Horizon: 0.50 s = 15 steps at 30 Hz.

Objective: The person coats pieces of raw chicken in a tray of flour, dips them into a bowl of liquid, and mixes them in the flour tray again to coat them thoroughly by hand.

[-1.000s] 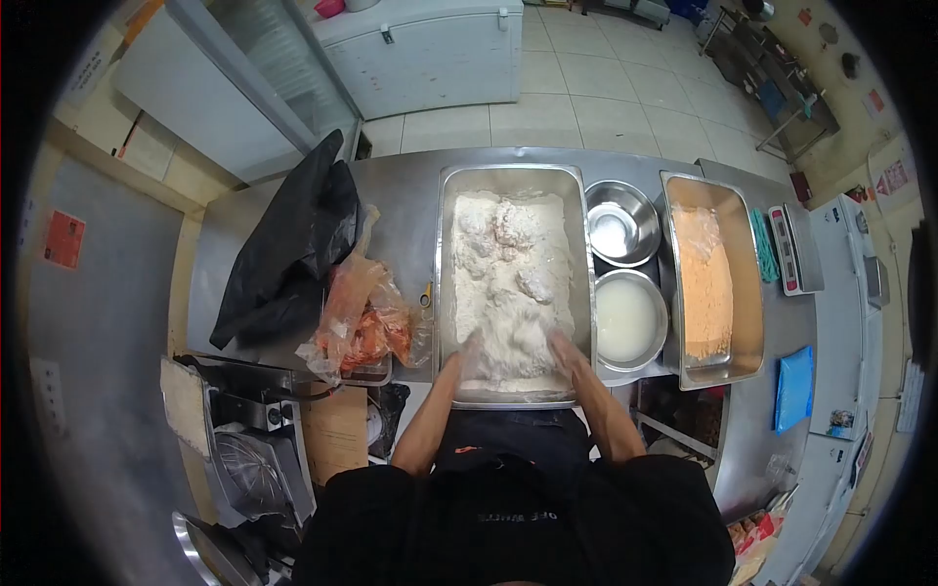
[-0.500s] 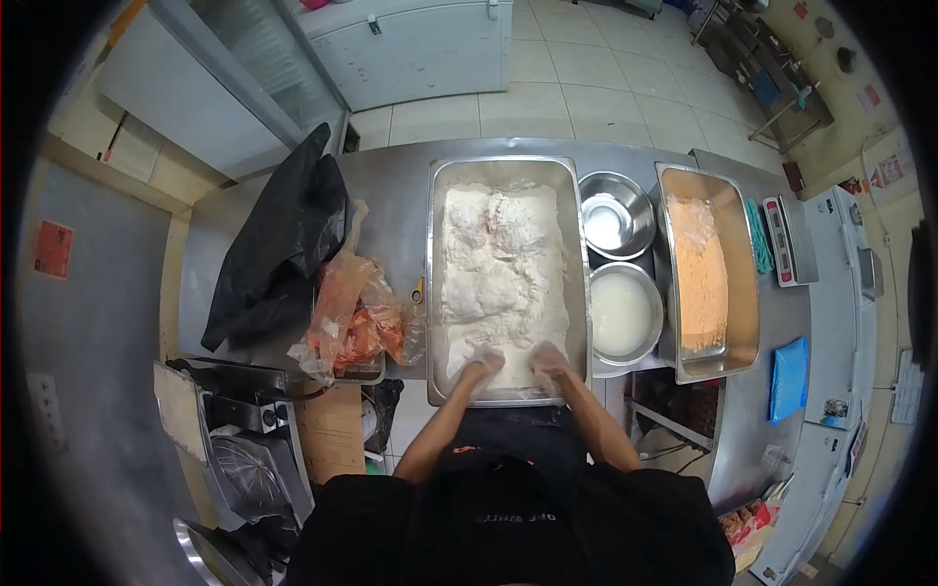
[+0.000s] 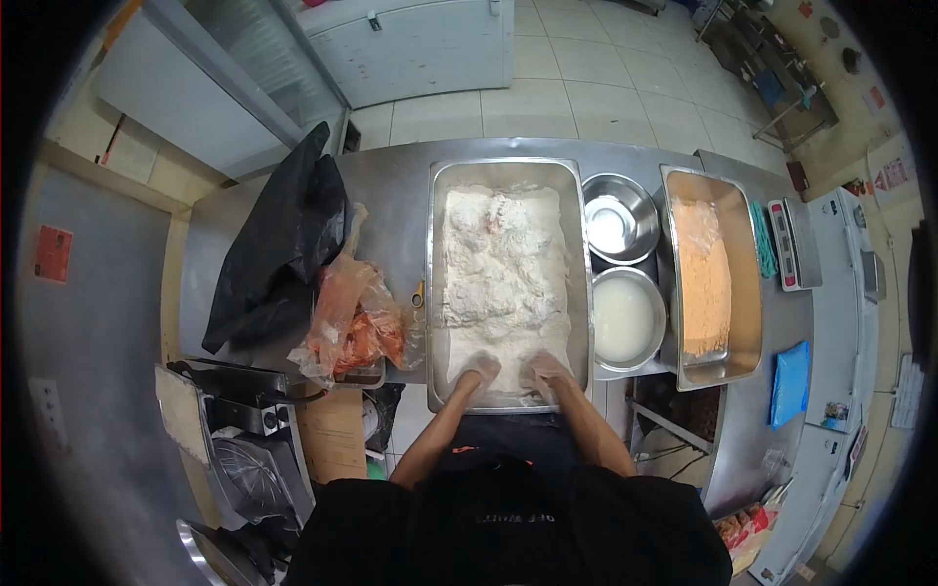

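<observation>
And this was a kitchen, a commercial one by its looks! A long steel counter (image 3: pixel 391 176) ran right across, carrying a deep pan (image 3: pixel 577 254) of white powder (image 3: pixel 508 344), a second pan (image 3: pixel 746 293) of orange powder (image 3: pixel 705 293), steel bowls (image 3: pixel 620 220) and a scale (image 3: pixel 801 244). Beyond it, a big white chest (image 3: pixel 420 59) with a latch (image 3: pixel 374 21) stood on pale tiles (image 3: pixel 606 101).

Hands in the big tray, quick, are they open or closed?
Left hand: in the white powder at the tray's near end; can't tell if open or closed.
Right hand: in the powder too, apart from the left; can't tell either.
</observation>
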### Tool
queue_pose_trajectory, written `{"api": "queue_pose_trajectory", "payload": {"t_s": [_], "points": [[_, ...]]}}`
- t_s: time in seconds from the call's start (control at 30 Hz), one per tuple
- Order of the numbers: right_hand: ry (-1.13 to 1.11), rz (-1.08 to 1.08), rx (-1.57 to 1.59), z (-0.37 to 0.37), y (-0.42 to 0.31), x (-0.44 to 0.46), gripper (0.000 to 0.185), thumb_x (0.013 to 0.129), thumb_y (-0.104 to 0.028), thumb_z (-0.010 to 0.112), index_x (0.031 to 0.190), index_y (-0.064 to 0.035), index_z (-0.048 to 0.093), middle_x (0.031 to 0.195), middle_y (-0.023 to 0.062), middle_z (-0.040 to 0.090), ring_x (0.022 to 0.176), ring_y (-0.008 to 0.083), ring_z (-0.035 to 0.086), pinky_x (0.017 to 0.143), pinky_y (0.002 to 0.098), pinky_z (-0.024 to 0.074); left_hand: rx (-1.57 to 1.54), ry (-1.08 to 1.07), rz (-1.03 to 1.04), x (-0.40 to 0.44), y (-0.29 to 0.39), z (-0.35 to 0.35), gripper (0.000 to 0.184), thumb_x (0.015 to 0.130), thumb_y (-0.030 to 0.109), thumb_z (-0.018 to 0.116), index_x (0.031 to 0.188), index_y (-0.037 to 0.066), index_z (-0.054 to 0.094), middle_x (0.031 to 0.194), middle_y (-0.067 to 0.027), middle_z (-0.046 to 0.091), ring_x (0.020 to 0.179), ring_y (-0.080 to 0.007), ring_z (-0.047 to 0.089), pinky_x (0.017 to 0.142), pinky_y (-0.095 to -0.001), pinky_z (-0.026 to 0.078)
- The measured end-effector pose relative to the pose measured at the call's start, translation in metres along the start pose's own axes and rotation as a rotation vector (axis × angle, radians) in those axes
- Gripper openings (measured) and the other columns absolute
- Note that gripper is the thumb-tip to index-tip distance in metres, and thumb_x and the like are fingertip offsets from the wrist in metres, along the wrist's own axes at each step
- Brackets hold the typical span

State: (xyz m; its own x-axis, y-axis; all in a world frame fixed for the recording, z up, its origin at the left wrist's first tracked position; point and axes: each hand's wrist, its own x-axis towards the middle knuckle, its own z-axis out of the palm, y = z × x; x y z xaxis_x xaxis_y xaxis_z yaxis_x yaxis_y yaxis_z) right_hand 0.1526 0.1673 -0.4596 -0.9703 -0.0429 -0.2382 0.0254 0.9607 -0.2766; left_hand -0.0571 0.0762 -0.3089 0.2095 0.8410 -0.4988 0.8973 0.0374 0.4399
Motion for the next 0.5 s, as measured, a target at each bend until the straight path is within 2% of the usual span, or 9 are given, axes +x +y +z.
{"api": "queue_pose_trajectory", "payload": {"t_s": [0.1,0.13,0.2,0.23,0.27,0.3,0.43,0.47,0.5], "points": [[0.355,0.308,0.322,-0.109,-0.014,0.015,0.009,0.065,-0.015,0.057,0.059,-0.0104,0.061,0.075,0.0111,0.062,0.073,0.026,0.058,0.067,0.0379,0.0442,0.114,0.247,-0.085,0.007,-0.005,-0.027,0.02,0.078,0.017,0.043,0.08,0.006,0.059,0.071,-0.0101,0.059,0.069,-0.0252,0.059,0.063,-0.0393,0.046],[0.196,0.421,0.17,-0.167,-0.013,0.019,0.009,0.065,-0.015,0.057,0.061,-0.0088,0.061,0.074,0.0113,0.061,0.076,0.0249,0.057,0.069,0.0379,0.0438,0.157,0.335,-0.11,0.013,-0.01,-0.048,0.018,0.077,0.016,0.044,0.079,0.006,0.059,0.07,-0.0097,0.06,0.069,-0.0246,0.059,0.064,-0.0384,0.046],[0.613,0.662,0.292,-0.193,0.008,0.023,0.01,0.069,-0.016,0.055,0.066,-0.0076,0.06,0.073,0.0118,0.06,0.073,0.0252,0.056,0.069,0.0382,0.0434,0.247,0.505,-0.166,0.021,-0.024,-0.096,0.015,0.075,0.015,0.047,0.077,0.006,0.059,0.07,-0.0089,0.06,0.068,-0.0235,0.059,0.064,-0.0368,0.047],[0.824,0.777,0.358,-0.205,0.018,0.024,0.011,0.07,-0.017,0.054,0.069,-0.007,0.06,0.072,0.0121,0.059,0.072,0.0253,0.056,0.068,0.0384,0.0432,0.196,0.769,-0.106,0.036,-0.044,-0.107,0.016,0.075,0.015,0.048,0.078,0.005,0.06,0.072,-0.0101,0.06,0.071,-0.0239,0.059,0.067,-0.0362,0.047],[0.794,0.652,0.233,-0.222,0.041,0.028,0.013,0.073,-0.018,0.053,0.073,-0.006,0.059,0.074,0.0124,0.059,0.072,0.0253,0.056,0.068,0.0389,0.0437,0.152,1.028,-0.026,0.05,-0.064,-0.119,0.018,0.075,0.016,0.048,0.08,0.004,0.06,0.075,-0.0113,0.061,0.074,-0.0242,0.059,0.069,-0.0357,0.047],[0.759,0.602,0.143,-0.236,0.066,0.035,0.013,0.074,-0.018,0.053,0.076,-0.0059,0.058,0.074,0.0117,0.059,0.07,0.0244,0.055,0.066,0.0379,0.0437,-0.007,1.456,0.162,0.077,-0.093,-0.121,0.022,0.076,0.016,0.048,0.085,0.001,0.061,0.08,-0.014,0.062,0.081,-0.0256,0.06,0.074,-0.0354,0.046],[0.849,0.462,0.172,-0.248,0.166,0.091,0.017,0.078,-0.018,0.051,0.089,-0.0058,0.055,0.076,0.0091,0.058,0.066,0.0209,0.054,0.061,0.0336,0.0439,-0.238,0.838,-0.311,0.134,-0.105,-0.207,0.029,0.078,0.021,0.047,0.09,0.0,0.062,0.093,-0.0208,0.06,0.092,-0.0306,0.057,0.081,-0.0369,0.044],[0.989,0.34,0.423,-0.244,0.18,0.103,0.018,0.08,-0.018,0.05,0.092,-0.0057,0.054,0.076,0.0085,0.058,0.065,0.0201,0.054,0.06,0.0326,0.0439,-0.288,0.676,-0.423,0.142,-0.103,-0.229,0.031,0.078,0.022,0.046,0.092,-0.001,0.062,0.097,-0.0225,0.059,0.095,-0.0318,0.056,0.082,-0.0373,0.044],[1.173,-0.015,0.997,-0.242,0.188,0.114,0.019,0.081,-0.018,0.05,0.095,-0.0057,0.053,0.077,0.0078,0.057,0.063,0.0192,0.054,0.058,0.0315,0.0439,-0.289,0.59,-0.473,0.149,-0.105,-0.237,0.032,0.079,0.022,0.046,0.094,-0.001,0.06,0.096,-0.0224,0.059,0.094,-0.0319,0.057,0.083,-0.0377,0.043]]}}
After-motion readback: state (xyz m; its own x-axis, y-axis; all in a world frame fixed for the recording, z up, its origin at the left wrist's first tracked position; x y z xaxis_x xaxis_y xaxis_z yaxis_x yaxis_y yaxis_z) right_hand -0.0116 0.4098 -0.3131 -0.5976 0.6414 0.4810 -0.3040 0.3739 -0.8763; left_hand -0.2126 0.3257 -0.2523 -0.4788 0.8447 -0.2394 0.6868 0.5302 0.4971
